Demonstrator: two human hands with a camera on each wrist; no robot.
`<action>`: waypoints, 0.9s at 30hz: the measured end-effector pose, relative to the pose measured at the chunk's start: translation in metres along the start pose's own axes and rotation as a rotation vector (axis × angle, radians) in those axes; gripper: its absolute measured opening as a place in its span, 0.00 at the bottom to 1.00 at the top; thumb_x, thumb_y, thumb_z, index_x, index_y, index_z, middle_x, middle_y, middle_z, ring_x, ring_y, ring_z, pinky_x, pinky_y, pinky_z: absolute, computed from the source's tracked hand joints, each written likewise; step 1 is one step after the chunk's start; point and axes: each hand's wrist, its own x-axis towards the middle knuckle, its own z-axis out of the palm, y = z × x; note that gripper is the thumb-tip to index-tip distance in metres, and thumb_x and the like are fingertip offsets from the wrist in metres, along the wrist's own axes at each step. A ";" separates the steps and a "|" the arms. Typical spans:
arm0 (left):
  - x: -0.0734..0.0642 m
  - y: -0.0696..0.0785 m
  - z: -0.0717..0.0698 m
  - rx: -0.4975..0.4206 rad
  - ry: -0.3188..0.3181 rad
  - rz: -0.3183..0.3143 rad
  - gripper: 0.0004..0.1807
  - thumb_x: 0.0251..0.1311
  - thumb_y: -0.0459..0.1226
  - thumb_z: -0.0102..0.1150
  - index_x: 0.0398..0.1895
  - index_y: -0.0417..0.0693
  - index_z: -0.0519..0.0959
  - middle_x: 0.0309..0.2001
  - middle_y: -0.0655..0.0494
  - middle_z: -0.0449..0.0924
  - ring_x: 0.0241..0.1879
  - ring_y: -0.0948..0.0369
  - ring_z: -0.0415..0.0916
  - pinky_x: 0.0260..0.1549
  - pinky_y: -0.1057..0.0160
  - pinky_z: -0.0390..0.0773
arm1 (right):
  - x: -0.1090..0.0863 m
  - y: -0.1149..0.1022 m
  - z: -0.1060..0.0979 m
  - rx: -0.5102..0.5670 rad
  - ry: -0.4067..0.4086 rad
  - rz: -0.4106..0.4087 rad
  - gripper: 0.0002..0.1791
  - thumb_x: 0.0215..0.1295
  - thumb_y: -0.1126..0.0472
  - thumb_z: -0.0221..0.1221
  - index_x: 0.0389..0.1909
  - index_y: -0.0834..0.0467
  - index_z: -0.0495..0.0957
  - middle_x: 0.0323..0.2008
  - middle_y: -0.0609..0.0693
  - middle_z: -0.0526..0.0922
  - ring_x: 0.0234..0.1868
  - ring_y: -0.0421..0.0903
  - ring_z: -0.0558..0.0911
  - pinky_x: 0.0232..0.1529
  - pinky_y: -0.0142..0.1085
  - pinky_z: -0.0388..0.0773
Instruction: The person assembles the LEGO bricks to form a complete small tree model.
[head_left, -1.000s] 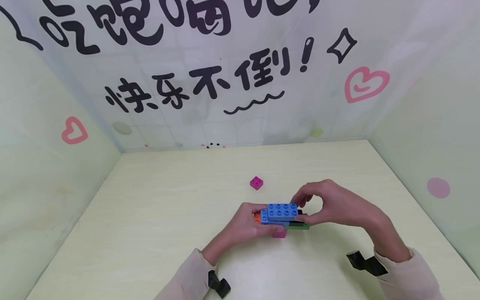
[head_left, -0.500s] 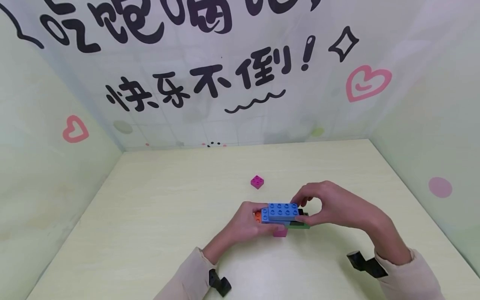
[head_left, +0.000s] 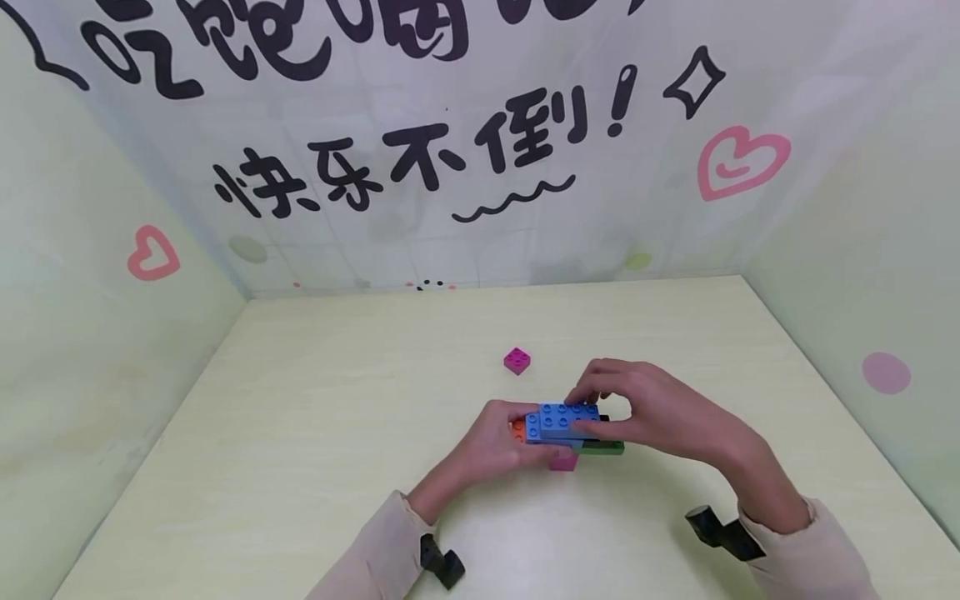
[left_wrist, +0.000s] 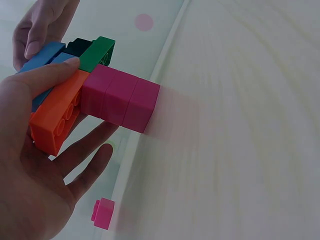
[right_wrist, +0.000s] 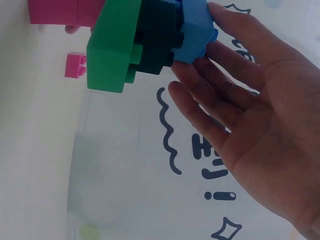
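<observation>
A stack of toy building bricks stands upright on the table, gripped from the left by my left hand [head_left: 483,446]. Its base is a column of pink bricks [left_wrist: 120,100]. Above the column lie an orange brick [left_wrist: 52,125] and a green brick [left_wrist: 97,55]. On these sit a lower blue brick [head_left: 532,428] and a dark brick [left_wrist: 78,47]. My left thumb and fingers span the sides of the lower blue brick. The right hand [head_left: 660,408] pinches the right end of the top blue brick [head_left: 553,417], thumb in front and fingers behind.
A single small pink brick [head_left: 517,361] lies on the pale wooden table [head_left: 337,375] beyond the stack. Printed walls enclose the table at the back and on both sides. Each sleeve bears a black wrist mount [head_left: 723,533].
The right hand has shifted left along the top blue brick, its thumb now farther across the front. The left hand keeps its hold on the stack. The head view has tilted slightly.
</observation>
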 end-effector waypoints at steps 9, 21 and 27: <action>0.001 -0.001 0.000 -0.021 -0.005 0.015 0.16 0.52 0.46 0.74 0.44 0.55 0.85 0.35 0.67 0.85 0.33 0.63 0.81 0.30 0.65 0.79 | -0.002 -0.002 0.000 -0.002 0.008 -0.022 0.14 0.59 0.54 0.70 0.47 0.46 0.84 0.41 0.35 0.78 0.37 0.36 0.78 0.35 0.30 0.77; 0.007 0.006 0.000 -0.002 -0.014 0.013 0.16 0.51 0.48 0.74 0.44 0.58 0.85 0.35 0.66 0.85 0.33 0.62 0.81 0.30 0.63 0.79 | -0.005 -0.004 -0.006 -0.095 0.021 -0.006 0.13 0.59 0.55 0.69 0.46 0.48 0.85 0.36 0.34 0.74 0.33 0.35 0.75 0.32 0.29 0.74; 0.000 0.020 -0.007 0.110 0.027 0.033 0.21 0.52 0.54 0.71 0.50 0.65 0.82 0.41 0.71 0.82 0.40 0.65 0.77 0.37 0.61 0.78 | -0.004 0.000 -0.001 -0.008 -0.007 0.009 0.13 0.59 0.54 0.70 0.45 0.46 0.85 0.36 0.35 0.76 0.34 0.37 0.77 0.34 0.32 0.76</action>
